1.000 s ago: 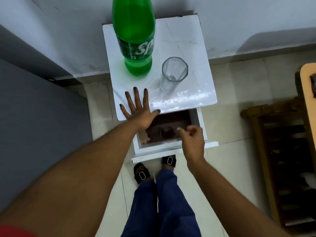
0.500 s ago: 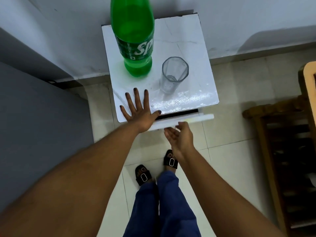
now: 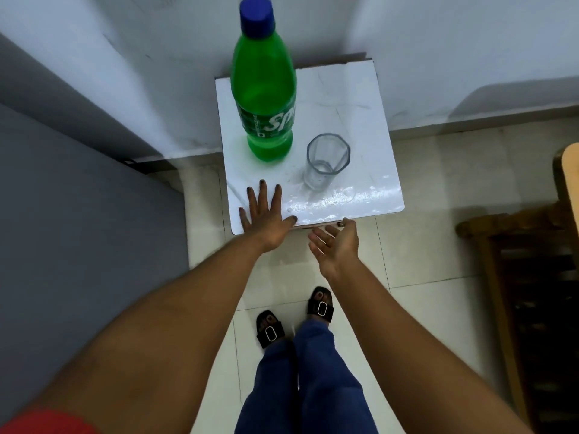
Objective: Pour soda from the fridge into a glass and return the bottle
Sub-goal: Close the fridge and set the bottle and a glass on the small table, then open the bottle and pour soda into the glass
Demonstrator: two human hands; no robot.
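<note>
Both hands are at the near edge of the small white tabletop [image 3: 369,126]. Nearest, the right hand [image 3: 336,242] hangs just off the front edge, palm up, fingers loosely spread and holding nothing, its thumb touching the underside of the edge. Just beyond, the left hand [image 3: 266,214] lies flat on the near left corner, fingers splayed wide, also empty.

Farther in stands the glass [image 3: 326,164], upright, clear, with angled sides and apparently empty, on a wet-looking patch of the surface. Behind and to its left is the soda bottle [image 3: 264,98]: tall green plastic, blue cap [image 3: 257,15] on, upright and close to the glass but apart from it.

Judging from this, pouring has not begun. The tall bottle sits on a small stand; leaning hard on the corner could rock it, and a wet surface could let the glass slide once liquid hits it.
</note>
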